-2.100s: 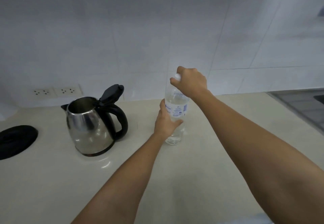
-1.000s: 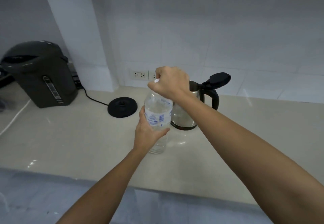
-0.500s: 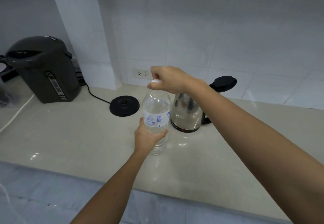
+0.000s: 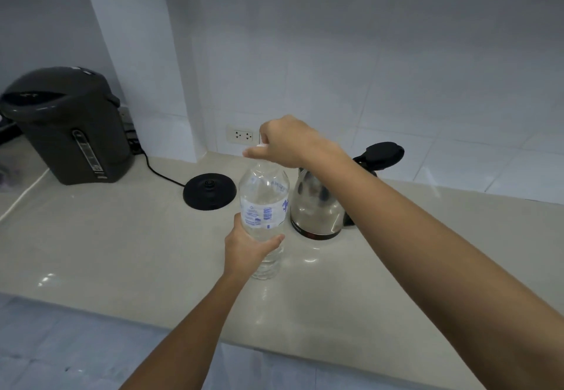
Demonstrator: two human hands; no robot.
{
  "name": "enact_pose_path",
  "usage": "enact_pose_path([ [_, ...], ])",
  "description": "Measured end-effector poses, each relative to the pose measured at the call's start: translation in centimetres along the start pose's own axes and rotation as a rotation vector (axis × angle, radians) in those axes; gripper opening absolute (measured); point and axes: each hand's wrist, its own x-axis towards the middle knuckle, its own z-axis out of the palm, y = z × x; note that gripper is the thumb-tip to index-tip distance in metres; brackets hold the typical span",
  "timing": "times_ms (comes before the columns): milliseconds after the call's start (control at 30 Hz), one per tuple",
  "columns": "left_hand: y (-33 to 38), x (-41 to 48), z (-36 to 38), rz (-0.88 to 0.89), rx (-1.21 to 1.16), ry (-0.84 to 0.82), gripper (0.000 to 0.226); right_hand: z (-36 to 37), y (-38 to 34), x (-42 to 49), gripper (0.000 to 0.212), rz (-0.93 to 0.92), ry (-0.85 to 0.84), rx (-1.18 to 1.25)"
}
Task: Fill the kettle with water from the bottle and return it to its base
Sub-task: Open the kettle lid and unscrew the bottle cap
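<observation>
A clear plastic water bottle (image 4: 264, 203) with a white and blue label stands upright on the beige counter (image 4: 122, 252). My left hand (image 4: 248, 247) grips its lower body. My right hand (image 4: 285, 142) is closed on the white cap at the top. Just right of the bottle sits the steel kettle (image 4: 317, 206), its black lid (image 4: 383, 151) flipped open; my right forearm hides part of it. The round black kettle base (image 4: 210, 191) lies left of the bottle, near the wall, with nothing on it.
A dark grey hot-water dispenser (image 4: 67, 124) stands at the far left with a black cord (image 4: 158, 170) running to the kettle base. A wall socket (image 4: 243, 135) sits behind my right hand. The counter's front edge (image 4: 122, 319) runs across the lower view.
The view has swung left over two seconds, bringing the dispenser into sight. My right hand has turned on the cap; the left hand keeps its hold on the bottle. The kettle has stayed put.
</observation>
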Motion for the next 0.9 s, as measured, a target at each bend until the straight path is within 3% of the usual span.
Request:
enact_pose_path([
  [100,0.0,0.1,0.0,0.004,-0.003,0.0,0.068,0.4,0.0,0.1,0.032,-0.069,-0.006,0.024],
  [233,-0.2,0.1,0.0,0.007,-0.007,0.003,0.071,-1.2,1.3,-0.5,0.02,-0.271,-0.153,0.03],
  [300,-0.2,0.0,0.1,0.02,-0.012,0.003,0.07,-2.2,2.5,-1.2,0.022,-0.302,-0.128,0.238],
  [367,-0.2,-0.2,0.2,0.036,-0.02,0.007,0.069,-1.9,3.8,-2.3,0.023,-0.227,-0.022,0.591],
  [433,-0.4,-0.4,0.4,0.042,-0.031,0.017,0.068,0.6,5.6,-3.6,0.025,-0.064,0.094,0.733],
  [500,-0.5,-0.6,0.7,0.042,-0.043,0.029,0.068,5.4,7.6,-5.3,0.026,0.133,0.077,0.616],
  [567,-0.6,-0.7,0.9,0.042,-0.054,0.036,0.067,11.2,9.4,-7.7,0.025,0.281,-0.063,0.448],
  [700,-0.7,-0.8,1.1,0.049,-0.081,0.039,0.069,20.1,11.8,-12.6,0.022,0.565,-0.178,0.416],
  [800,-1.0,-1.0,1.4,0.037,-0.116,0.046,0.073,22.9,12.5,-15.0,0.013,0.659,-0.197,0.389],
  [900,-1.0,-1.3,1.8,0.043,-0.148,0.053,0.094,24.2,12.7,-16.1,0.02,0.664,-0.157,0.377],
])
